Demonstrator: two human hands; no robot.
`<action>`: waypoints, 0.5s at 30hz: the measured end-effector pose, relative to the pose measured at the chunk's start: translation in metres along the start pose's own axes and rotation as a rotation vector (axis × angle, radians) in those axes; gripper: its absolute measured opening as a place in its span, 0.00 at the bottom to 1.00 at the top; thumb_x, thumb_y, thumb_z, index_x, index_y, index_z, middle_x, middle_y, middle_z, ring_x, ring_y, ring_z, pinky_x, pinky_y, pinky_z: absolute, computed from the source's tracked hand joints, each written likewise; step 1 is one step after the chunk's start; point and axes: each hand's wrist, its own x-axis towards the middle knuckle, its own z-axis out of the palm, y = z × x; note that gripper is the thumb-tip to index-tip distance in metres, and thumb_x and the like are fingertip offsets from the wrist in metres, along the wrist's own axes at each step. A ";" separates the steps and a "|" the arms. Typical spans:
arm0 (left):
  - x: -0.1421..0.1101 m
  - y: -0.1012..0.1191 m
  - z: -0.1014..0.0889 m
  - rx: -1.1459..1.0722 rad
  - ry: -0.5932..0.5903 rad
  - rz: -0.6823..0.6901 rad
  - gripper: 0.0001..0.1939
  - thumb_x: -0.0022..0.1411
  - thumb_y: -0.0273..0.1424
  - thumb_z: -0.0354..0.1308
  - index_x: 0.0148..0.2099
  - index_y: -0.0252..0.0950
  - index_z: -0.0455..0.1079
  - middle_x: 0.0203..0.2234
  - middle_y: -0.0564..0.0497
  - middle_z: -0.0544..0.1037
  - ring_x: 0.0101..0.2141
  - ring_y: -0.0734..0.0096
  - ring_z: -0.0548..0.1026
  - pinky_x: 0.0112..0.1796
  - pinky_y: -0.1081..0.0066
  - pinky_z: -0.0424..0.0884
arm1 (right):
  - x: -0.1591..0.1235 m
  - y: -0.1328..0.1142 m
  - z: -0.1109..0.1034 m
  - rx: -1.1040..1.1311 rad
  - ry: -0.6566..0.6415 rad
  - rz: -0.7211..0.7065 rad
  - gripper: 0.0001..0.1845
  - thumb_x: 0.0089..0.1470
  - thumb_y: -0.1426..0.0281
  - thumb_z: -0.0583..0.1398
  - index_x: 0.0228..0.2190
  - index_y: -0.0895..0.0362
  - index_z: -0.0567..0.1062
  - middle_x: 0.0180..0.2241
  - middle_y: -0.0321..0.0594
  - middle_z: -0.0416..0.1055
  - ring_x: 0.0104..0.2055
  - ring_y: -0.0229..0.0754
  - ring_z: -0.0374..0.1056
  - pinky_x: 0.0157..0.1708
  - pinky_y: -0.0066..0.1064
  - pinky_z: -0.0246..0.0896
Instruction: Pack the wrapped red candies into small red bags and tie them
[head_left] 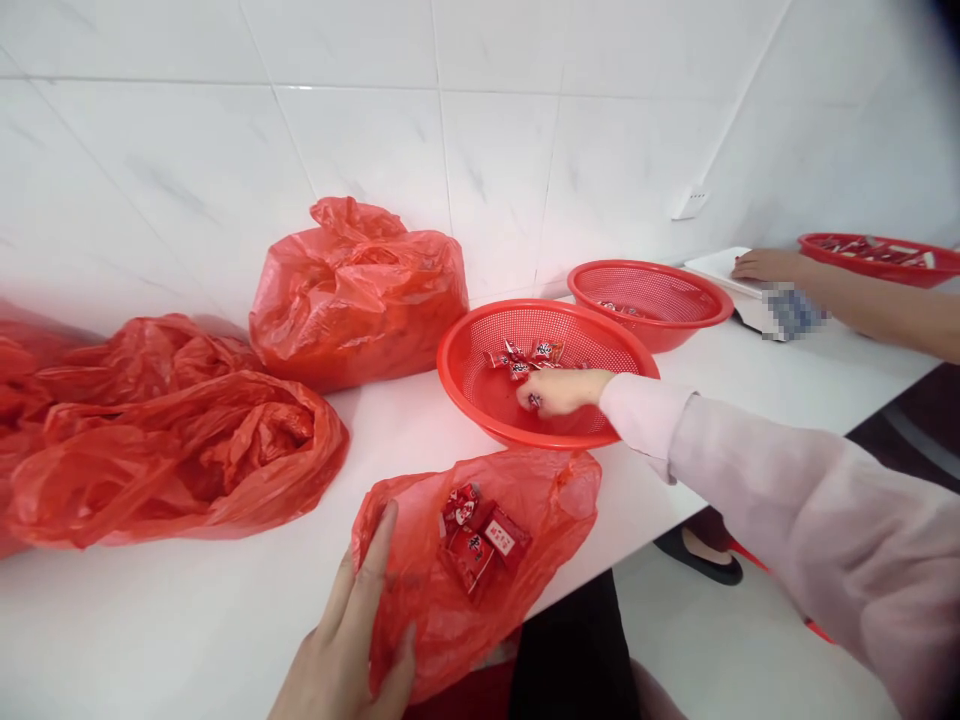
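My left hand (352,620) is at the near side of a small red plastic bag (420,590), its fingers and thumb spread along the bag's left edge and holding it. Several red-wrapped sweets (480,545) lie in that bag, seen at its middle. To the right and farther back, my right hand (559,392) reaches into a red plastic colander (469,410). Its fingers are closed on a wrapped candy (534,400), partly hidden by them. More wrapped candies (519,368) lie in the colander just behind the hand.
A full, tied red bag (352,300) stands by the tiled wall. Crumpled red bags (172,440) cover the left side. Right are another red colander (652,275), a white scale (750,300) with another person's hand (769,265) over it, and a filled red basket (874,270).
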 end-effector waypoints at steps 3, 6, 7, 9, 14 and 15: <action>0.002 -0.004 -0.002 -0.060 -0.017 0.013 0.38 0.67 0.32 0.47 0.71 0.50 0.29 0.67 0.39 0.53 0.53 0.48 0.73 0.43 0.59 0.77 | -0.034 -0.026 -0.015 0.155 0.152 -0.088 0.12 0.51 0.75 0.55 0.39 0.56 0.72 0.41 0.40 0.73 0.37 0.39 0.70 0.40 0.33 0.65; 0.006 -0.001 -0.005 -0.112 -0.014 0.021 0.39 0.67 0.32 0.49 0.72 0.49 0.30 0.66 0.40 0.56 0.54 0.53 0.73 0.48 0.60 0.75 | -0.071 -0.075 0.007 0.389 0.278 -0.389 0.11 0.53 0.68 0.58 0.39 0.49 0.74 0.44 0.35 0.72 0.42 0.40 0.70 0.44 0.34 0.67; 0.007 0.001 -0.005 -0.118 -0.004 0.016 0.39 0.66 0.33 0.49 0.72 0.49 0.31 0.66 0.40 0.57 0.56 0.53 0.71 0.49 0.59 0.74 | -0.080 -0.092 0.021 0.357 0.234 -0.447 0.10 0.53 0.67 0.59 0.38 0.46 0.75 0.43 0.33 0.72 0.44 0.40 0.70 0.46 0.33 0.67; 0.009 0.004 -0.006 -0.128 0.011 -0.003 0.37 0.67 0.33 0.49 0.72 0.49 0.34 0.66 0.40 0.57 0.55 0.52 0.72 0.47 0.60 0.75 | -0.091 -0.117 0.046 0.221 0.175 -0.425 0.12 0.55 0.65 0.58 0.40 0.39 0.76 0.45 0.32 0.71 0.44 0.40 0.70 0.47 0.31 0.68; 0.009 -0.001 -0.005 -0.101 0.008 0.007 0.38 0.66 0.35 0.49 0.72 0.49 0.34 0.67 0.40 0.55 0.55 0.49 0.72 0.44 0.60 0.77 | -0.076 -0.097 0.025 0.169 0.350 -0.425 0.16 0.61 0.58 0.55 0.49 0.44 0.74 0.49 0.33 0.70 0.49 0.39 0.68 0.51 0.28 0.64; 0.009 -0.004 -0.004 -0.091 0.014 0.018 0.39 0.65 0.35 0.50 0.72 0.49 0.33 0.67 0.40 0.55 0.56 0.48 0.71 0.44 0.59 0.77 | -0.067 -0.080 0.008 0.174 0.450 -0.336 0.17 0.62 0.59 0.53 0.50 0.48 0.73 0.49 0.35 0.71 0.49 0.39 0.69 0.50 0.29 0.64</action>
